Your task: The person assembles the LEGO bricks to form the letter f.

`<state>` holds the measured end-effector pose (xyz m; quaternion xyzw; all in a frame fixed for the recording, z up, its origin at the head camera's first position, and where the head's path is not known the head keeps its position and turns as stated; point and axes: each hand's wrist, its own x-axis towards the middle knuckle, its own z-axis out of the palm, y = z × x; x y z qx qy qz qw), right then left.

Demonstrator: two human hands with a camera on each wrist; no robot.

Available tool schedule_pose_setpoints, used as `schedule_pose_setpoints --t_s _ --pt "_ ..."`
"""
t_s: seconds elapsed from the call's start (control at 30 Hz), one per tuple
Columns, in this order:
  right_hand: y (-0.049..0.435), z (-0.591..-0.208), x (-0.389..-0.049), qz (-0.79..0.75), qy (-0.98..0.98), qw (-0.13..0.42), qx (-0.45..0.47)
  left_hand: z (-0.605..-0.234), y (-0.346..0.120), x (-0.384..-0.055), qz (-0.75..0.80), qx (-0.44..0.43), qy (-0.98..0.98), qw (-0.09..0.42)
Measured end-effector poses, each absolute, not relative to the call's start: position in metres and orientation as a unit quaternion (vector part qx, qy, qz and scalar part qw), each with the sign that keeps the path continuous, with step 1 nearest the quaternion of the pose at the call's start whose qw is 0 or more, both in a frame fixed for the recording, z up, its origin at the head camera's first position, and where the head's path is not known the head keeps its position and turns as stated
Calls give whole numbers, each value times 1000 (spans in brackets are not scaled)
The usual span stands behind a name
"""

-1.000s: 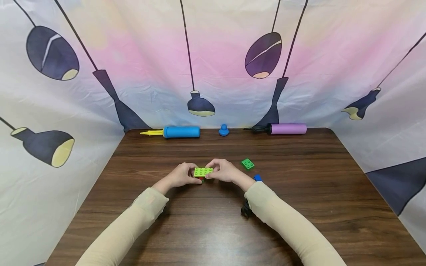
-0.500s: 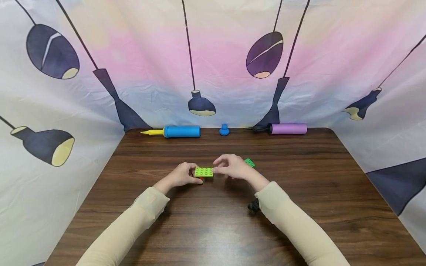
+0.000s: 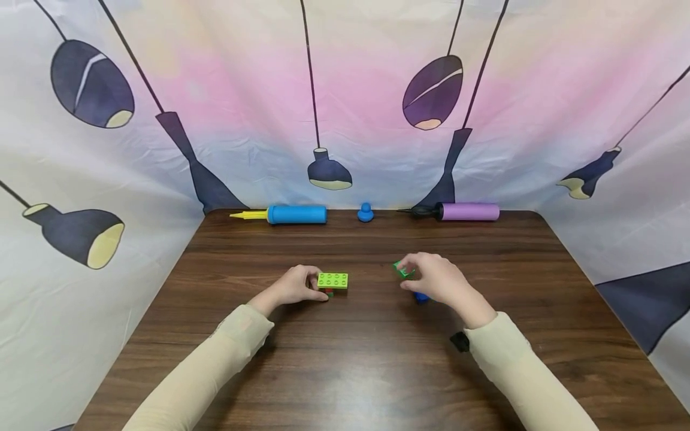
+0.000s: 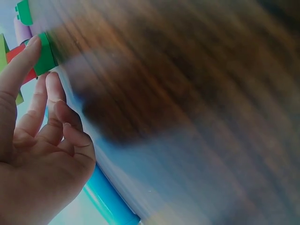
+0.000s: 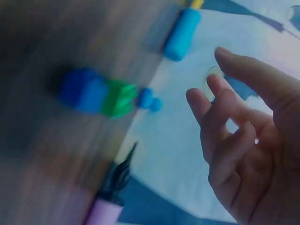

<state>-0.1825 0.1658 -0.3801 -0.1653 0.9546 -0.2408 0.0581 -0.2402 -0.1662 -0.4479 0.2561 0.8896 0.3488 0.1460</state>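
Note:
My left hand (image 3: pixel 293 284) pinches a small stack of building bricks between thumb and fingers. A lime eight-stud brick (image 3: pixel 332 280) tops the stack, with a red brick (image 4: pixel 29 76) below it and a green brick (image 4: pixel 46 55) at the bottom. In the left wrist view the thumb lies against the green brick. My right hand (image 3: pixel 439 278), fingers loosely bent, hovers over a loose green four-stud brick (image 3: pixel 400 268) and a blue brick (image 3: pixel 420 297), partly covering both. The right wrist view shows this hand (image 5: pixel 253 150) holding nothing, apart from the blurred bricks.
Along the table's back edge lie a blue hand pump (image 3: pixel 297 214) with a yellow nozzle, a small blue knob-shaped object (image 3: pixel 365 212) and a purple pump (image 3: pixel 470 211) with a black nozzle. A printed cloth (image 3: pixel 242 90) hangs behind the wooden table (image 3: pixel 345 353).
My right hand has let go of the lime brick and moved right, over the loose green and blue bricks. The left hand keeps its grip on the stack in nearly the same place.

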Motion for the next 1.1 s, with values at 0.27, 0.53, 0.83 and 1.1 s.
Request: schedule_pose_setpoints --t_s 0.27,0.53,0.83,1.1 --pt "196 -409 -175 -157 964 60 -204 -449 -166 -240 364 282 877 137" --pt "203 -418 -174 -139 962 68 -227 -447 -167 -239 363 284 877 136" --pt "200 -425 -181 -129 959 65 -242 -449 -167 -238 351 281 884 123" --pt "190 -421 -188 -185 954 52 -230 -449 -162 -240 341 280 890 113"
